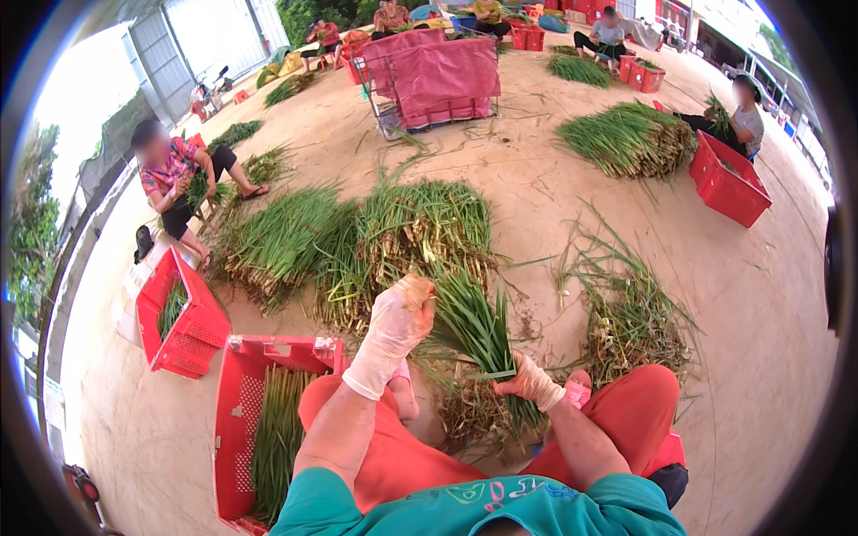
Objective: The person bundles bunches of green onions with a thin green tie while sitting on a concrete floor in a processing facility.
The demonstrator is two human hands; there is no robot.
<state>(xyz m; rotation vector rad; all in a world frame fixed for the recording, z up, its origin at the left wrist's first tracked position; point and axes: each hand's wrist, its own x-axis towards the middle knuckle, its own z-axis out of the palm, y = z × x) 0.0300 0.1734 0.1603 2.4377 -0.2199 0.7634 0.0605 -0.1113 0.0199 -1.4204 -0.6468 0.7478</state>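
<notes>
My right hand (pixel 530 382), in a thin pale glove, is wrapped round a bunch of green chives (pixel 474 322) over the gap between my knees. Its long leaves fan up and to the left. Near the upper left end of the bunch is my left hand (pixel 398 326), gloved too, with its fingers curled closed; whatever is in them is hidden. Beyond it lies a heap of chives (pixel 424 219) with pale stem ends towards me. A greener heap (pixel 290 237) adjoins it on the left. Loose trimmings (pixel 474 411) cover the ground between my feet.
At my left knee stands a red crate (pixel 234 420) with chives inside; another red crate (pixel 183 313) tilts beyond it. Withered leaves (pixel 635 326) lie to the right. A frame draped in red cloth (pixel 438 80) stands ahead. A seated person (pixel 170 174) handles chives at the left; others sit farther off.
</notes>
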